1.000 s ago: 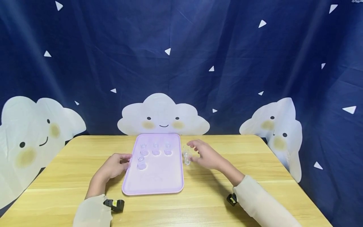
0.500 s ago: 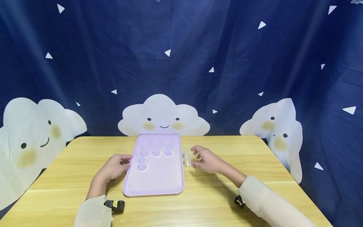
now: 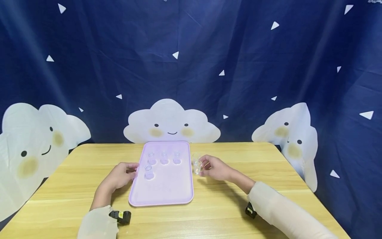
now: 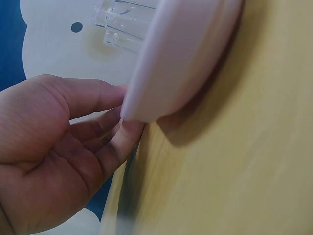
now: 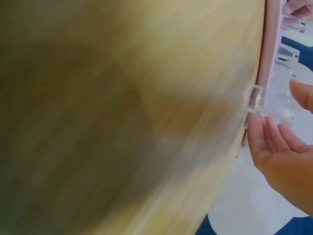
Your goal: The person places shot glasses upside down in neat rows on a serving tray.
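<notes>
A pink-purple tray (image 3: pixel 170 189) lies on the table, and my left hand (image 3: pixel 120 175) pinches its left rim. In the left wrist view, fingers and thumb hold that rim (image 4: pixel 142 100) between them. Small clear glasses stand upright on the tray: a back row with one glass (image 3: pixel 164 159), and another glass (image 3: pixel 149 173) in front at left. Off the tray's right edge stand two more, a near glass (image 3: pixel 197 168) and one behind it. My right hand (image 3: pixel 217 168) is right beside them, fingertips at the glass base (image 5: pixel 248 119), with thumb and fingers spread apart.
The wooden table (image 3: pixel 226 212) carries the tray near its back edge. Behind hangs a dark blue curtain (image 3: pixel 238 49) with white clouds and triangles. Each wrist wears a small black camera (image 3: pixel 120 216) at the sleeve.
My right hand drew back a little to the right and lower, then came in again toward the glasses beside the tray. My left hand has kept its hold on the tray rim.
</notes>
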### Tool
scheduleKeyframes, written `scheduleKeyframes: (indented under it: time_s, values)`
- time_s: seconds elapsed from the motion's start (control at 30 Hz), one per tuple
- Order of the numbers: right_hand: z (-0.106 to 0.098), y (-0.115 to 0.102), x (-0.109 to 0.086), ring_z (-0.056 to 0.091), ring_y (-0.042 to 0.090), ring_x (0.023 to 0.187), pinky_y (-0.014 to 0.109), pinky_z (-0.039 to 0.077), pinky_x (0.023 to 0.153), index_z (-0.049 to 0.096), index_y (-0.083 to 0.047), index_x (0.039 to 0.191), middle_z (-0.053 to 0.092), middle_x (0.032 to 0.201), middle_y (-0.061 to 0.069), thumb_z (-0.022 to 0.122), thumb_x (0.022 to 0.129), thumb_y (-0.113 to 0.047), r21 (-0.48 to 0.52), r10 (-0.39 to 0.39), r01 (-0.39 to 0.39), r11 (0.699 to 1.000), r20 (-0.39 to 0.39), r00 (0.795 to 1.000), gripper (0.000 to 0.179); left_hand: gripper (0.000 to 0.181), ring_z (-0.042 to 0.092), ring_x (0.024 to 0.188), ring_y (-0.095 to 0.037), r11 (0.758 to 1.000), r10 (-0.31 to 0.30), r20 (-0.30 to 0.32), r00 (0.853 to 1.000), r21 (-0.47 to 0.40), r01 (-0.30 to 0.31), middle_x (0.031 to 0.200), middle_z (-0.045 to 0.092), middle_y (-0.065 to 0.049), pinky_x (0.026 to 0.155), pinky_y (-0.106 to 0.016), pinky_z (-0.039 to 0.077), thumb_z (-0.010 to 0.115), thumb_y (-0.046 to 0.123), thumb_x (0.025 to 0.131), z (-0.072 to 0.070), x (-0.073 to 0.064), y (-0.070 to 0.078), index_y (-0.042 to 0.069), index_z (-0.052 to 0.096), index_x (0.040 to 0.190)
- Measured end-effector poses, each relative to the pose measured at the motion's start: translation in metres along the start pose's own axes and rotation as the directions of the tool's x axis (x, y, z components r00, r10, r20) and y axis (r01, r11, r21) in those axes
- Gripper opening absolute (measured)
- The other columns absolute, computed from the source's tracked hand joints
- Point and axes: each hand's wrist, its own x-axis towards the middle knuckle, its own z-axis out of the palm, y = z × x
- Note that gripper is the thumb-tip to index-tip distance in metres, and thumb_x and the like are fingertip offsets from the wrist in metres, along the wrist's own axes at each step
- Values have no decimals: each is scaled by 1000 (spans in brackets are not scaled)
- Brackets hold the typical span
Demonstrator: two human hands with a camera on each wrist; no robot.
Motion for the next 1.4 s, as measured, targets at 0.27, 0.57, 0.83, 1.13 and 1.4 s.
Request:
scheduleKeyframes:
  time_s: [0.27, 0.57, 0.83, 1.13, 1.4]
  values:
    - [6, 8, 5, 67, 19, 87, 24, 57, 73, 59, 11, 122, 65, 103, 18, 76, 88, 0, 89, 30, -29, 996, -1, 1000, 40, 39, 58, 123, -44, 1000, 0, -3, 1000, 0, 0, 125, 68, -24, 106, -61, 44, 60, 0, 95, 1, 0, -2, -8, 62, 133]
    - [12, 11, 9, 65, 15, 82, 25, 55, 72, 64, 7, 114, 67, 94, 11, 77, 87, 1, 40, 13, -12, 999, -27, 1000, 31, 40, 54, 127, -47, 1000, 2, -1, 1000, 3, -2, 128, 66, -26, 108, -63, 41, 60, 0, 95, 0, 0, 0, -8, 61, 134]
    - [15, 12, 13, 62, 12, 80, 24, 55, 71, 66, 3, 110, 66, 88, 4, 78, 87, -2, -11, 21, -22, 1000, -36, 999, 26, 40, 56, 126, -45, 1000, 6, 1, 1000, -3, -6, 126, 67, -25, 107, -62, 42, 60, 0, 94, -1, -1, 1, -9, 61, 134]
    - [15, 11, 14, 62, 10, 77, 24, 54, 68, 66, 1, 103, 69, 84, 3, 78, 88, -5, -56, 3, -5, 998, -40, 999, 20, 41, 57, 124, -45, 1000, 5, -4, 1000, -8, -5, 125, 67, -25, 106, -61, 44, 60, 0, 94, -1, -1, 1, -9, 62, 133]
    - [14, 8, 14, 65, 11, 80, 24, 56, 71, 67, 0, 99, 69, 87, 4, 79, 86, -5, -38, -2, 0, 999, -57, 998, 19, 41, 56, 125, -45, 1000, -1, -1, 1000, -4, 1, 126, 67, -25, 107, -62, 42, 60, 1, 94, -1, -1, 0, -8, 62, 134]
